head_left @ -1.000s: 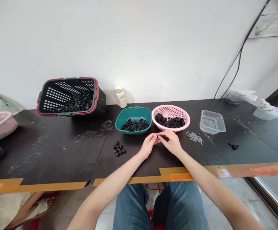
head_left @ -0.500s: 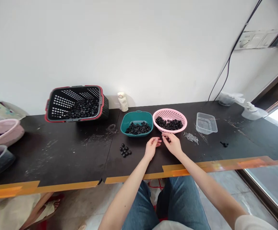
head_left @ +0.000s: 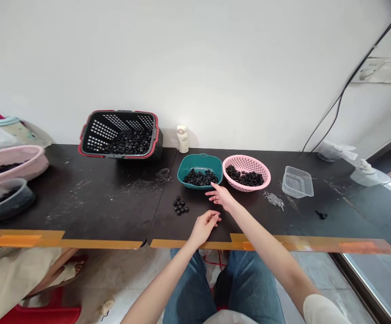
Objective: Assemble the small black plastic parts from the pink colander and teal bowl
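Right hand: our right hand (head_left: 221,198) is open wide, fingers spread, with the fingertips (head_left: 213,191) just in front of the teal plastic tub (head_left: 199,170).
Left hand: our left hand (head_left: 204,228) is curled narrow, well in front of the tub, over the black bench (head_left: 94,198); we cannot tell whether it holds anything.
In the tub: a heap of black rings (head_left: 200,178).
Front left of the tub: a tight cluster of black pieces (head_left: 181,205) on the bench.
Right of the tub: just beside it, a pink perforated basket (head_left: 263,176) holding more black rings; farther right, loose silver screws (head_left: 274,200), then a clear plastic tray (head_left: 297,182).
Behind the tub: a small white bottle (head_left: 182,139).
Left of the tub: a black perforated basket with a red rim (head_left: 121,112), holding black rings.
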Demonstrator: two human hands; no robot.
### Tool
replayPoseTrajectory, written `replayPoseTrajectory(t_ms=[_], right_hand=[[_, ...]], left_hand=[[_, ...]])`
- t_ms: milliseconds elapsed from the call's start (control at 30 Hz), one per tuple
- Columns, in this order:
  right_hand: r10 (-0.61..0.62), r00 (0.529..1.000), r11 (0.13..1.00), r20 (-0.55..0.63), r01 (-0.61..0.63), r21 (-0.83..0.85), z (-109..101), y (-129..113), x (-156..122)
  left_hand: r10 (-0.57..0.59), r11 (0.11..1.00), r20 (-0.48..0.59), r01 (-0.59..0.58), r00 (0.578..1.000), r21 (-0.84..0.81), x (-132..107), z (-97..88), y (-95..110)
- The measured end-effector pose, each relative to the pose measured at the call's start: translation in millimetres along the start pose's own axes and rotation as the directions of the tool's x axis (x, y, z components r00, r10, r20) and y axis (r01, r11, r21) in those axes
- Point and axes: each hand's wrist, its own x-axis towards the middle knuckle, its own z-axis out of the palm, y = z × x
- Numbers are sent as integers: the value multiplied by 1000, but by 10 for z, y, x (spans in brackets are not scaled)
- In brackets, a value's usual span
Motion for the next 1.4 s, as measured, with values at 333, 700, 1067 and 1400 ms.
replayPoseTrajectory(t_ms=[333,700,1067,1400], right_hand=[[-61,994,996,-94,67,62,152,123,44],[-20,997,997,73,25,-74,-121,9,-133],[-513,848,633,135,480,-608,-1102,-1030,495],[-467,864,635,187,475,-609,-976,-935,717]], left_hand=[[36,999,-31,-35,999,18,-81,-17,-24],[10,993,-80,-1,997,121,-106,1,68],[-45,999,-246,50,968,14,-53,19,42],[-31,999,-257,35,966,10,-51,7,-28]])
